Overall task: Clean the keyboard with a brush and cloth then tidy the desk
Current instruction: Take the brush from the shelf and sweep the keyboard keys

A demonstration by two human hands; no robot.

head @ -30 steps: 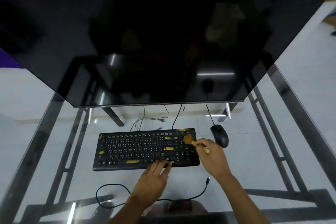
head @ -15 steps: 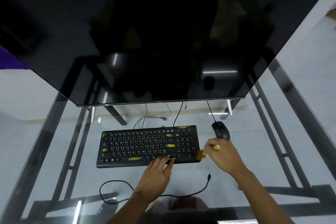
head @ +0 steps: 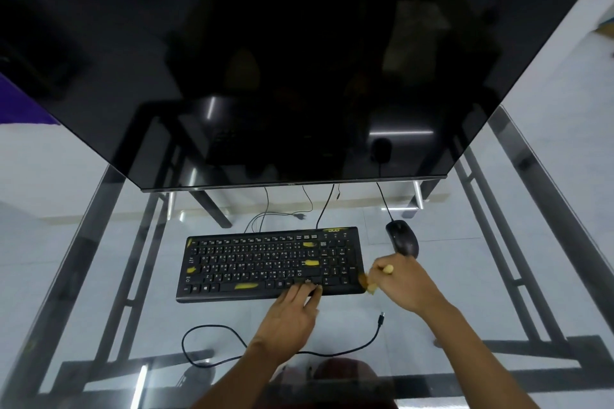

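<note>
A black keyboard (head: 265, 262) with yellow patches on several keys lies on the glass desk (head: 99, 276). My left hand (head: 292, 312) rests fingers-down on the keyboard's front edge, near its right half. My right hand (head: 403, 282) is closed around a small brush (head: 367, 284) with a pale wooden handle. The bristles sit at the keyboard's front right corner. No cloth is in view.
A black mouse (head: 402, 237) lies just beyond my right hand. A large dark monitor (head: 299, 60) overhangs the back of the desk. A loose black cable (head: 232, 339) curls along the near edge, its plug (head: 382, 315) close to my right wrist.
My right hand swept the brush from the keyboard's upper right keys down to its front right corner. My left hand stayed on the front edge.
</note>
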